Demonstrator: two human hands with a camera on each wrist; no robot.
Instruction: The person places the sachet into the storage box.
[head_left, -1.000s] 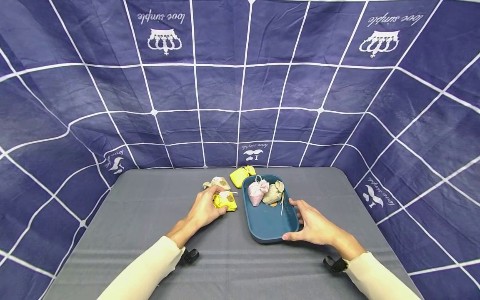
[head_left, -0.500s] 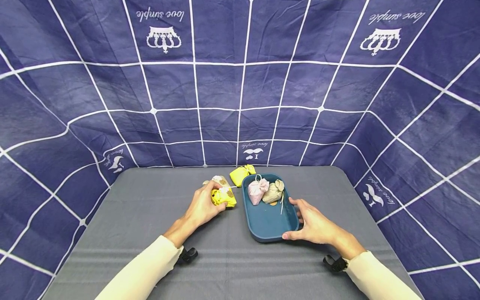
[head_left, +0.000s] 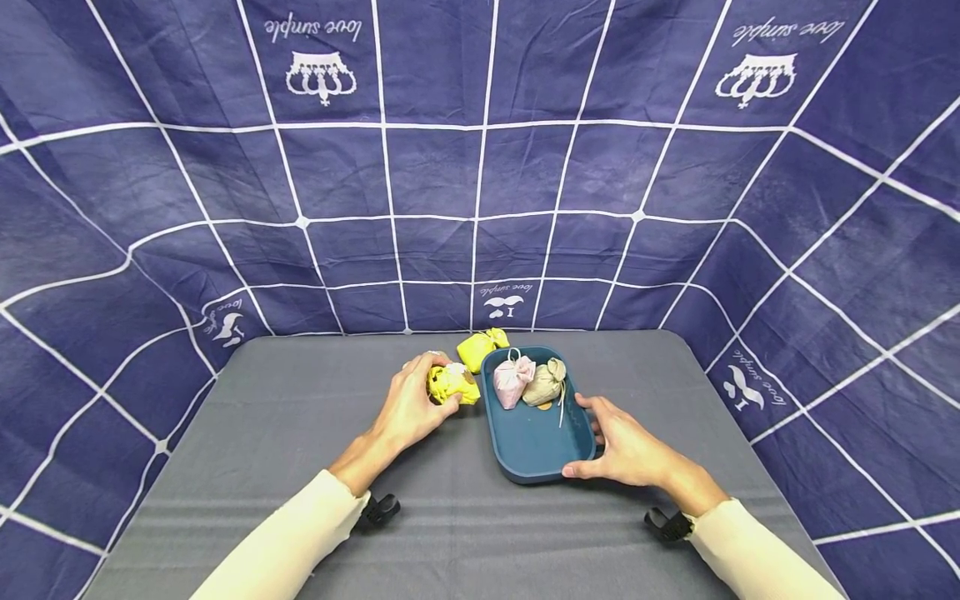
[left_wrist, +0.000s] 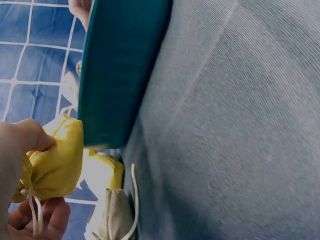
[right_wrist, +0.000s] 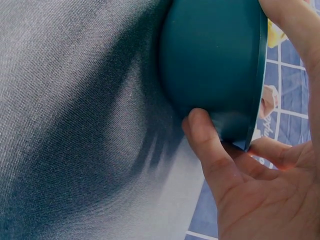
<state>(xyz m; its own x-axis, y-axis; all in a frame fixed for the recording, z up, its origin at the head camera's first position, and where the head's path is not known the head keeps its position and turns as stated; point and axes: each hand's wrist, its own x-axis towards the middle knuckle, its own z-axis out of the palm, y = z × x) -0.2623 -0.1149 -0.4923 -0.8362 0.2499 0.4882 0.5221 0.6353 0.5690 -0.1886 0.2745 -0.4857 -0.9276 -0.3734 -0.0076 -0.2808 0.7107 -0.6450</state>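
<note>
In my left hand I pinch a small yellow drawstring pouch between thumb and fingers. The left wrist view shows that pouch raised beside the wall of the blue tray, its cord hanging down. My right hand grips the right side of the blue tray, thumb at the near corner and fingers along the outer wall. Inside the tray, toward its far end, lie a pink pouch and a beige pouch.
Another yellow pouch lies behind the tray's far left corner. A second beige pouch rests on the grey table, mostly hidden by my left hand in the head view. Blue gridded cloth walls the back and sides.
My left hand has lifted the yellow pouch and carried it slightly away from me and toward the tray. The right hand and tray have stayed in place.
</note>
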